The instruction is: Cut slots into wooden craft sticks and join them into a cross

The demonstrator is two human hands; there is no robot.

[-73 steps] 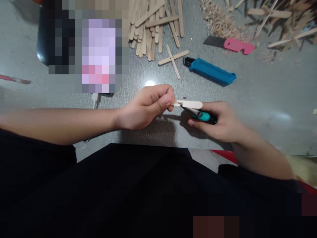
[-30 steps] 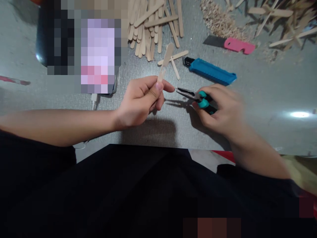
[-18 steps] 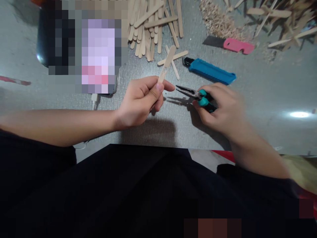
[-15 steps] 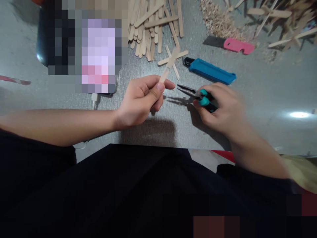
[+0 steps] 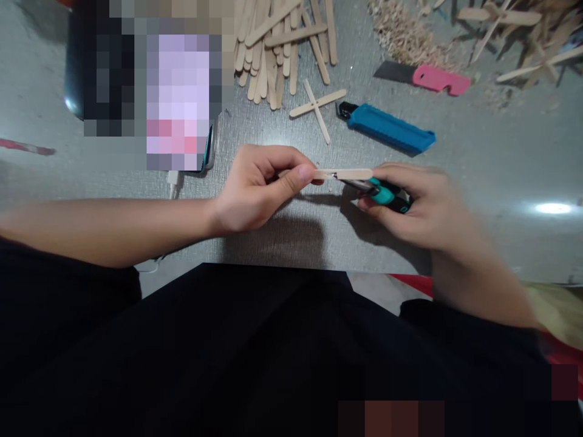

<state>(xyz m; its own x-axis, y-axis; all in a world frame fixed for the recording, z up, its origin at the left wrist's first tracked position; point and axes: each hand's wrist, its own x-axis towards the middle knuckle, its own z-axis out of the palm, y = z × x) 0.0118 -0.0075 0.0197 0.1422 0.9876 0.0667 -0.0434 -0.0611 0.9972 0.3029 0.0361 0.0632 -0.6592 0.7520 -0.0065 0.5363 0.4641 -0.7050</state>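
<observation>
Between the thumb and fingers of my left hand [image 5: 268, 188] is a pale wooden craft stick [image 5: 353, 174], held level and pointing right. My right hand [image 5: 419, 200] is closed round the teal and black handles of needle-nose pliers [image 5: 383, 193]. The pliers' jaws lie at the stick's middle, partly under it; a jaw tip shows at a small notch there. Whether the jaws grip the wood I cannot tell. Just beyond my hands, two crossed sticks [image 5: 314, 104] form an X on the table [image 5: 273, 249].
A blue utility knife [image 5: 392, 129] and a pink-handled knife [image 5: 441, 79] lie beyond my right hand. Farther back are a pile of craft sticks [image 5: 273, 54], wood shavings [image 5: 401, 33] and several crossed-stick pieces [image 5: 498, 17]. A blurred-out phone [image 5: 182, 91] with a white cable [image 5: 173, 179] is at left.
The stick in my left hand has swung from slanting up and away to lying level toward the right. The pliers' tips have come from beside my fingertips to the stick's middle.
</observation>
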